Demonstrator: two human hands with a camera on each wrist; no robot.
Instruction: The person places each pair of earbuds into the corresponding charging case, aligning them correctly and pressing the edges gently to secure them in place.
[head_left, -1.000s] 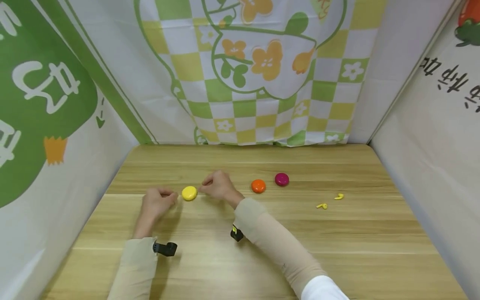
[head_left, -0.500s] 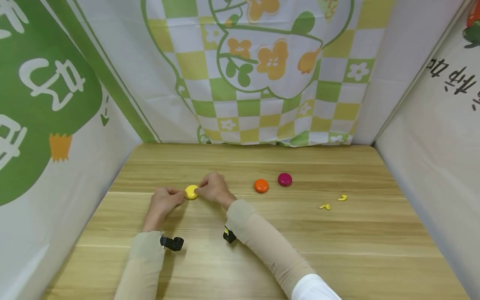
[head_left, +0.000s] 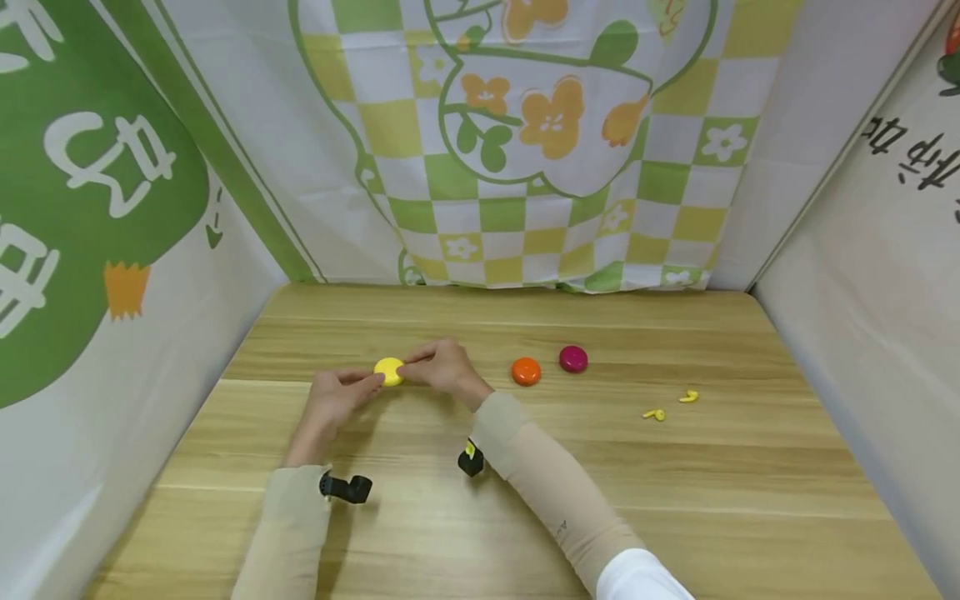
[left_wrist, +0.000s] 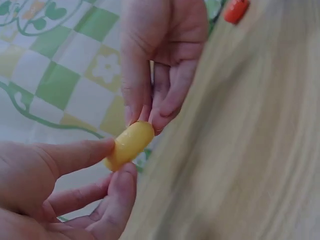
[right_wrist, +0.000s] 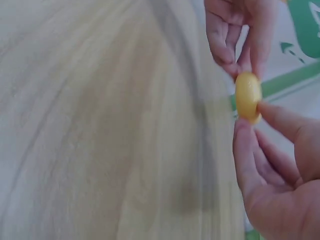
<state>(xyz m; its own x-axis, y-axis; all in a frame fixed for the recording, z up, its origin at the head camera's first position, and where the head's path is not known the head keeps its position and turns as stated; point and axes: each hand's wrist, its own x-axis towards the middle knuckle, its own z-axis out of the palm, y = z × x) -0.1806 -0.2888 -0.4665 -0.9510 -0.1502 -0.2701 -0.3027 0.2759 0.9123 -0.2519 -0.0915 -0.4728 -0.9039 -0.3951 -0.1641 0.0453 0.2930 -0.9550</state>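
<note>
- Step in hand, my read: both hands are steadying the yellow disc [head_left: 388,372] for two-handed work; nothing else is being handled.
- Disc position: it's sitting between the hands, toward the table's [head_left: 420,517] far-left corner. Wrist views are suggesting it's up off the surface.
- Left hand [head_left: 333,406]: narrow pinch, thumb and fingertips holding the disc's left side.
- Right hand [head_left: 444,368]: also pinching, thumb and fingertips holding the side facing the table's right edge.
- Next move is calling for matched fingertip pressure; the shell is looking glossy, so slipping is the likely failure.
- Seam: can't tell, wrist views are blurring it.
- Loose on the table: orange disc [head_left: 527,372] is lying mid-width toward the far edge, magenta disc [head_left: 573,359] just beside it. One yellow earbud [head_left: 659,414] and a second yellow earbud [head_left: 692,396] are lying nearer the right edge.
</note>
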